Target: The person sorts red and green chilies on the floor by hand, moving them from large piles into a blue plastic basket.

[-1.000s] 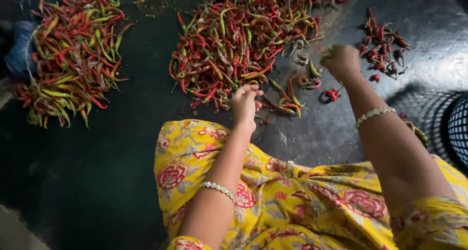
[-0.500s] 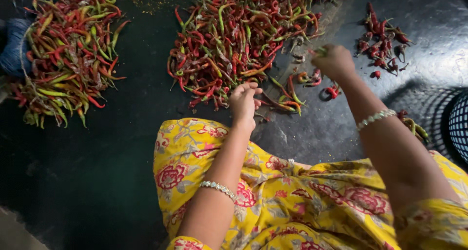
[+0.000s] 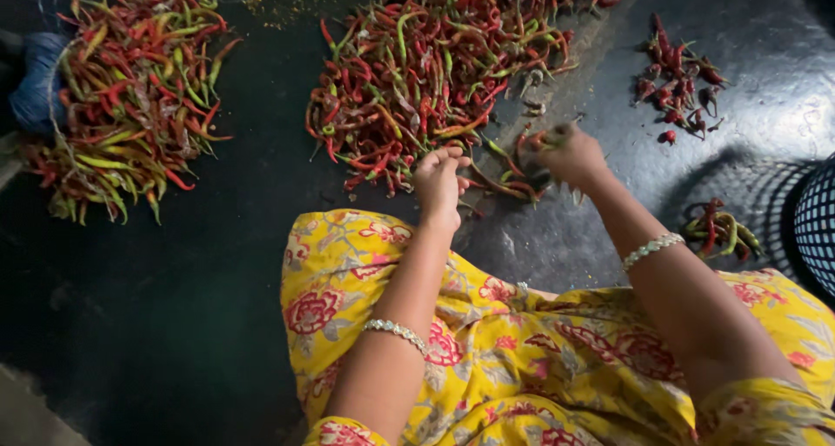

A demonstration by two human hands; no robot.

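Observation:
A big heap of red and green chilli peppers (image 3: 435,72) lies on the dark floor in front of me. My left hand (image 3: 439,181) rests at the heap's near edge, fingers curled down onto a few chillies. My right hand (image 3: 570,155) is closed around several red chillies beside the heap's right edge. Both wrists wear white bead bracelets. My lap is covered by yellow cloth with red flowers (image 3: 522,359).
A second heap of chillies (image 3: 130,89) lies at the far left beside a blue cloth (image 3: 35,85). A small pile of dark red chillies (image 3: 678,76) sits at upper right, a few more (image 3: 718,229) near a dark mesh basket (image 3: 818,224).
My right hand has moved left from the small pile toward the big heap, closed on chillies. The left hand has stayed at the heap's near edge.

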